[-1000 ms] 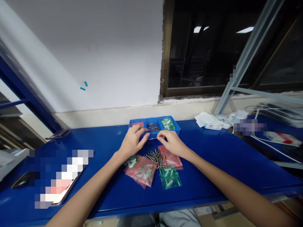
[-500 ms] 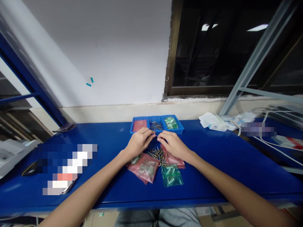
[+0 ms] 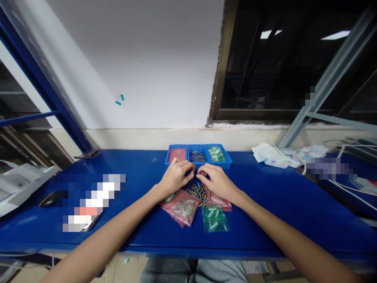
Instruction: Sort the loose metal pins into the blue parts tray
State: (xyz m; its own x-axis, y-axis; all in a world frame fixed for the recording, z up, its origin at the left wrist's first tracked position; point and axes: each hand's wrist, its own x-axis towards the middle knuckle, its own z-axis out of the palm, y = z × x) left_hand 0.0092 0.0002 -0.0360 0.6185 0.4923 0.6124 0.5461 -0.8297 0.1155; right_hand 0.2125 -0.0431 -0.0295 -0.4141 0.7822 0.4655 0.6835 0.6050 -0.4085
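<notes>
My left hand [image 3: 178, 175] is closed in a pinch in front of the blue three-part bin [image 3: 196, 164]. A thin metal pin [image 3: 193, 169] shows only faintly at its fingertips. Just to the right, my right hand [image 3: 217, 180] has bent fingers, with a small gap between thumb and forefinger; no object shows there. Below both hands lies a loose pile of metal pins [image 3: 198, 192]. Pink bags [image 3: 184, 208] with small pale parts lie left of the pile, another pink bag [image 3: 220, 201] is under my right wrist, and a green bag [image 3: 215, 218] is nearer me.
The bin's compartments hold pink bags [image 3: 177, 154], metal pins [image 3: 197, 157] and green bags [image 3: 216, 153]. A black mouse [image 3: 48, 199] and a blurred-out flat object [image 3: 94, 204] lie at left. White packets [image 3: 273, 156] and cables [image 3: 350, 190] are on the right.
The pin that stretched between both hands is no longer seen spanning them. My right fingertips have parted slightly from my left ones. The view has shifted a little to the left.
</notes>
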